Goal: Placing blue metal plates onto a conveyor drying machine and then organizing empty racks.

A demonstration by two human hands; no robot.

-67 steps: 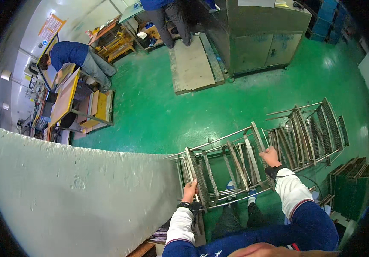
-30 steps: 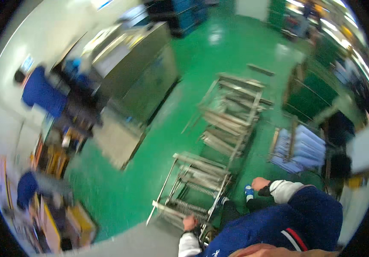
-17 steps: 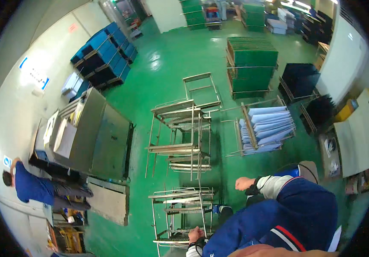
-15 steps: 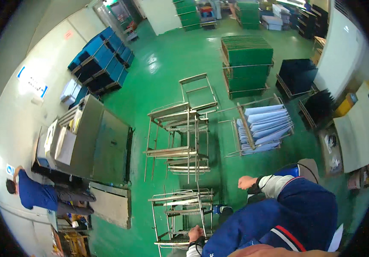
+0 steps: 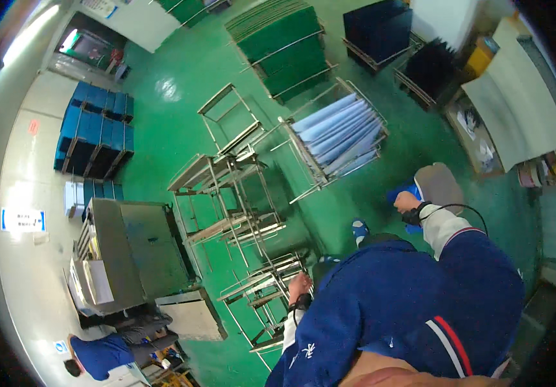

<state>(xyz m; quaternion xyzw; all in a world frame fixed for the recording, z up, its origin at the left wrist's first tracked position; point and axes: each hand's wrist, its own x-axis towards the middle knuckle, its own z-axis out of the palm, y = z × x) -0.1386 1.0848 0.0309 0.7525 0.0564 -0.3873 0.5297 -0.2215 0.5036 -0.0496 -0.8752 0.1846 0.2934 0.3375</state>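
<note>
My left hand (image 5: 299,284) hangs low in front of the right end of a nearby metal rack (image 5: 266,298). Its fingers are mostly turned away, and whether they touch the rack cannot be seen. My right hand (image 5: 407,201) is farther right, its fingers curled in with nothing seen in them. It overlaps a blue object (image 5: 397,191) beside a grey-brown padded seat (image 5: 438,184); contact cannot be made out. Dark bands with a thin cord circle my wrists. Beyond my left hand stands a larger empty metal rack (image 5: 226,209) with slotted bars.
A wire rack of pale blue sheets (image 5: 339,132) stands ahead. Behind it are stacked green panels (image 5: 281,51) and black panels (image 5: 378,29). Blue panel stacks (image 5: 97,129) and a metal cabinet (image 5: 155,242) line the left. A person in blue (image 5: 100,355) is at lower left.
My view has turned to the right, so the racks appear tilted and farther left. My right hand now overlaps the blue object; before, it was apart from it. My left hand has shifted along the near rack.
</note>
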